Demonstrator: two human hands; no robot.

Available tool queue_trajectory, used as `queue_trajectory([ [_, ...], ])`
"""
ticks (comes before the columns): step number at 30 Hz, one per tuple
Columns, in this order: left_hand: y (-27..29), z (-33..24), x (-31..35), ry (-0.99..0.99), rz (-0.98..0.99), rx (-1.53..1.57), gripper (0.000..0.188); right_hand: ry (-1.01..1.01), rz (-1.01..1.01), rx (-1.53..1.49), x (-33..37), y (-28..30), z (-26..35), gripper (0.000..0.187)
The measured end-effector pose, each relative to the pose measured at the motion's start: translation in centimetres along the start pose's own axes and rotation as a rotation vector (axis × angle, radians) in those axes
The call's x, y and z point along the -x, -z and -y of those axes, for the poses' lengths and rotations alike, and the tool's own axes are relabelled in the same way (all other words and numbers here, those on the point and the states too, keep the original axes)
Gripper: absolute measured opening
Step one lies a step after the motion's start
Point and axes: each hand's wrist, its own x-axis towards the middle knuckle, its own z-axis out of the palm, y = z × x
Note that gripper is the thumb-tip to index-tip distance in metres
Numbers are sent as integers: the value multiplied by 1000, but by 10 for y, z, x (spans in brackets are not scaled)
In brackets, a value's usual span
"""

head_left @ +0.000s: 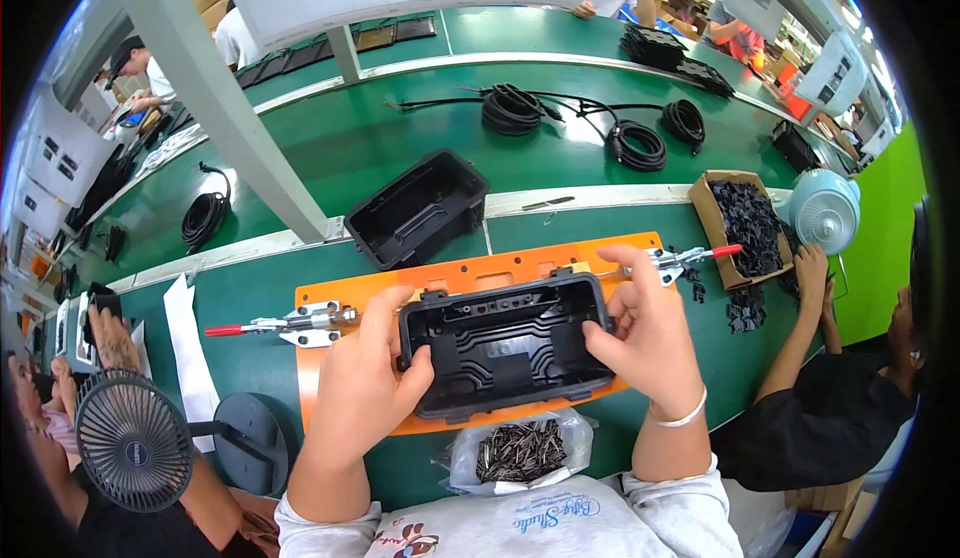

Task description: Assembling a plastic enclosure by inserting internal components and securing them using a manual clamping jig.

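A black plastic box [500,353], its open side up and ribs showing inside, is held over an orange fixture plate [312,383]. My left hand [372,383] grips its left end, thumb at the inner edge. At the opposite end my right hand [650,333] holds it, thumb over the rim and index finger raised. Red-handled toggle clamps flank it: a left clamp [318,324] and a right clamp [680,264]. Whether the box rests on the plate is hidden beneath it. Close to my body lies a clear bag of small dark metal pieces [520,450].
Another open black box [415,208] sits tilted beyond the plate. A cardboard box [708,220] of small black parts is at right, near a light blue fan [825,213]. A black fan [135,440] stands left. Coiled cables [515,110] lie farther back. Co-workers sit on both sides.
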Motion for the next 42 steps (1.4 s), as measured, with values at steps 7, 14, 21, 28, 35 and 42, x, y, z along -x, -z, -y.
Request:
queue_trajectory([
  [7, 12, 1, 7, -184, -134, 259, 66, 495, -291, -198, 18, 10, 21, 64],
  [14, -3, 8, 1, -265, -214, 345, 63, 524, -317, -104, 38, 8, 34, 39],
  [21, -3, 0, -1, -274, -181, 533, 54, 289, -574, -418, -9, 29, 25, 48],
  [28, -41, 10, -9, -401, -32, 88, 28, -287, -546, -577, -157, 61, -82, 47],
  [35, -51, 15, -9, -519, -12, -91, 22, -512, -380, -638, -216, 29, -137, 46],
  [42, -51, 18, -9, -546, -34, -87, 25, -474, 60, -357, -223, 4, -77, 55],
])
